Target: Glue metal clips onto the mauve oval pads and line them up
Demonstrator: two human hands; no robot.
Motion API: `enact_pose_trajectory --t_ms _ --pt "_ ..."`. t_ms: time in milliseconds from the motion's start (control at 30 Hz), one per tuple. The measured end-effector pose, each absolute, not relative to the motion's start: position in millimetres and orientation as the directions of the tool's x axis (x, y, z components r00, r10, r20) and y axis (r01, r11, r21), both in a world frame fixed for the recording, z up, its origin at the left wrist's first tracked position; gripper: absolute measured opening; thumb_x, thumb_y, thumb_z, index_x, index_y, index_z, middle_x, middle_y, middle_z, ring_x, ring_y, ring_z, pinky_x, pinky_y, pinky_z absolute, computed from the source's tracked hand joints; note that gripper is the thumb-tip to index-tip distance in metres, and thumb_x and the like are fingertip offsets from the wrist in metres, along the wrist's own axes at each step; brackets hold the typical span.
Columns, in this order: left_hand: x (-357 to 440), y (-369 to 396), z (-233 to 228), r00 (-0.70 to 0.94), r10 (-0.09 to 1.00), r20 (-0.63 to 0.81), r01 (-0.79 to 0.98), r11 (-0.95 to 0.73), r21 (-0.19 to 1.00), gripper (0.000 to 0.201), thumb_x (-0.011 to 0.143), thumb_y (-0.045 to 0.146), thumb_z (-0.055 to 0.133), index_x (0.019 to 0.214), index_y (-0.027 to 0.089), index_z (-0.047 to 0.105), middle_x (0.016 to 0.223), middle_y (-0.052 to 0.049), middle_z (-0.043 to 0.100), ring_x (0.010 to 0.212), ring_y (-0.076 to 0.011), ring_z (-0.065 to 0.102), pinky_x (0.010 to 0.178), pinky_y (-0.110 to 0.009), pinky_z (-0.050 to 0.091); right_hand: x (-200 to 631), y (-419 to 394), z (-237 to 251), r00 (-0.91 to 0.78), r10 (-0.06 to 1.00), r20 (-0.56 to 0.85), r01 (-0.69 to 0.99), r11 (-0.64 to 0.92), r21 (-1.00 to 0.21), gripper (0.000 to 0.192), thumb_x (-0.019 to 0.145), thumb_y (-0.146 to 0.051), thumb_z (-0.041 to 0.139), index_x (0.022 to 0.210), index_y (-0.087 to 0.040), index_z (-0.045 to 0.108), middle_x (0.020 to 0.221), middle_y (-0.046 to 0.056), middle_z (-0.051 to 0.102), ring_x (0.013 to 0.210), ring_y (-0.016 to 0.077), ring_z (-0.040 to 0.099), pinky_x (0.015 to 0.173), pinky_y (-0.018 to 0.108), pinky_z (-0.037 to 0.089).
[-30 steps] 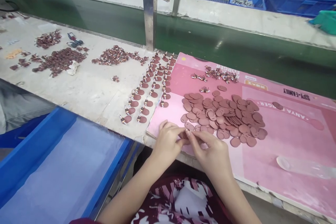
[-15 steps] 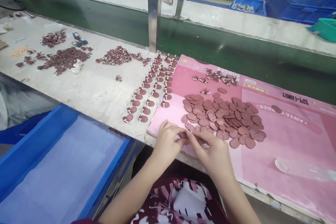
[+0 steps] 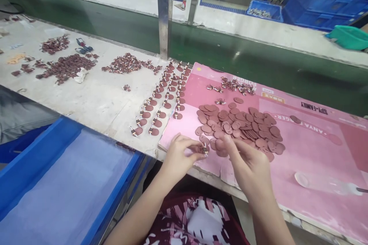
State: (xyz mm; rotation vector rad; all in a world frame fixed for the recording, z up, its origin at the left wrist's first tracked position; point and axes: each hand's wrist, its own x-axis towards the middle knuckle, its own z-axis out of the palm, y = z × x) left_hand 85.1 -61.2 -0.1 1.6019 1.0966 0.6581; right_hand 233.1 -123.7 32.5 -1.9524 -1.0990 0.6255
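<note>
My left hand point(image 3: 179, 157) pinches a small figurine on a brown oval base point(image 3: 204, 149) over the near edge of the pink sheet. The figurine's tiny details are too small to make out. To its right, my right hand point(image 3: 253, 166) is apart from it, thumb stretched out and fingers loosely bent, with nothing visible in it. Beyond both hands lies a heap of brown oval discs point(image 3: 244, 122), some with small holes. Left of the sheet, figurines fixed on oval bases point(image 3: 156, 103) stand in rows.
Loose figurines point(image 3: 238, 86) lie at the sheet's far side. More small-part piles point(image 3: 123, 63) are on the white table point(image 3: 109, 99). A clear plastic bottle point(image 3: 322, 183) lies right. A blue bin point(image 3: 63, 183) sits below left; a metal post point(image 3: 165, 15) rises behind.
My hands were together at the figurine; my right hand has let go and moved right. My left hand keeps the figurine, now more exposed. The view has shifted slightly.
</note>
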Motion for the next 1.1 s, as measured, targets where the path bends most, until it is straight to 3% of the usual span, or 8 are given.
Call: enact_pose_trajectory --t_ms 167,333,533,600,667,700,833,1100 --pt "76.3 -63.9 2.9 0.392 0.906 -0.157 0.199 0.083 0.976 0.027 0.062 0.005 0.078 0.083 0.021 0.076 0.084 -0.002 0.068 0.075 -0.0163 0.067 0.081 -0.032 0.054 240.2 -107.1 28.4 0.242 0.944 -0.224 0.264 -0.286 -0.921 0.034 0.071 -0.050 0.071 0.081 -0.018 0.075 0.081 0.009 0.074 0.073 0.0242 0.071 0.068 0.034 0.058" --pt "62.9 -64.5 7.4 0.381 0.912 -0.151 0.200 0.079 0.977 0.026 0.065 0.006 0.076 0.086 0.020 0.075 0.088 -0.004 0.071 0.080 -0.0178 0.069 0.083 -0.031 0.055 229.9 -95.0 26.5 0.089 0.960 -0.264 0.191 -0.277 -0.942 0.027 0.070 -0.044 0.071 0.075 -0.018 0.073 0.076 0.008 0.074 0.068 0.0213 0.069 0.063 0.031 0.056" --pt "35.4 -73.1 17.9 0.240 0.962 -0.126 0.319 0.044 0.947 0.061 0.073 0.014 0.069 0.131 0.023 0.052 0.090 -0.001 0.075 0.093 -0.0187 0.069 0.090 -0.034 0.052 212.6 -69.5 19.6 0.067 0.964 -0.259 0.181 -0.267 -0.947 0.025 0.072 -0.040 0.067 0.072 -0.016 0.071 0.076 0.009 0.074 0.072 0.0217 0.070 0.066 0.031 0.054" --pt "23.9 -78.5 20.6 0.164 0.984 -0.068 0.373 0.002 0.928 0.042 0.077 0.019 0.067 0.118 0.021 0.060 0.085 -0.001 0.075 0.092 -0.0193 0.069 0.087 -0.033 0.052 204.4 -57.7 14.4 0.128 0.964 -0.235 0.207 -0.257 -0.944 0.022 0.073 -0.037 0.065 0.073 -0.016 0.071 0.076 0.009 0.074 0.071 0.0212 0.070 0.066 0.031 0.054" --pt "13.3 -82.6 21.5 0.124 0.992 -0.019 0.436 -0.037 0.899 0.014 0.081 0.026 0.064 0.092 0.021 0.069 0.072 0.001 0.073 0.079 -0.0185 0.070 0.078 -0.031 0.053 195.8 -46.8 8.2 0.184 0.960 -0.210 0.254 -0.253 -0.934 0.019 0.076 -0.033 0.063 0.074 -0.016 0.071 0.076 0.009 0.074 0.071 0.0206 0.070 0.066 0.031 0.053" --pt "8.7 -83.8 21.2 0.117 0.993 -0.006 0.470 -0.050 0.881 0.011 0.083 0.028 0.062 0.080 0.021 0.069 0.065 0.001 0.071 0.071 -0.0178 0.068 0.074 -0.030 0.053 191.7 -42.1 5.1 0.205 0.958 -0.201 0.275 -0.253 -0.928 0.018 0.077 -0.031 0.062 0.074 -0.016 0.071 0.076 0.008 0.074 0.071 0.0205 0.070 0.067 0.031 0.053" --pt "-1.8 -83.0 18.6 0.113 0.993 0.026 0.564 -0.086 0.822 0.033 0.088 0.032 0.054 0.058 0.021 0.062 0.056 0.001 0.066 0.063 -0.0168 0.065 0.068 -0.028 0.050 179.2 -30.7 -2.2 0.287 0.941 -0.178 0.361 -0.278 -0.890 0.015 0.079 -0.027 0.060 0.073 -0.019 0.071 0.073 0.006 0.074 0.073 0.0211 0.070 0.071 0.033 0.050" --pt "0.0 -79.6 21.7 0.189 0.979 0.073 0.562 -0.169 0.810 0.036 0.089 0.031 0.052 0.056 0.020 0.060 0.059 0.001 0.065 0.066 -0.0155 0.065 0.065 -0.024 0.049 167.3 -35.4 -1.0 0.438 0.898 -0.037 0.587 -0.317 -0.745 0.013 0.078 -0.025 0.062 0.074 -0.022 0.074 0.074 0.007 0.073 0.072 0.0252 0.067 0.061 0.032 0.043"
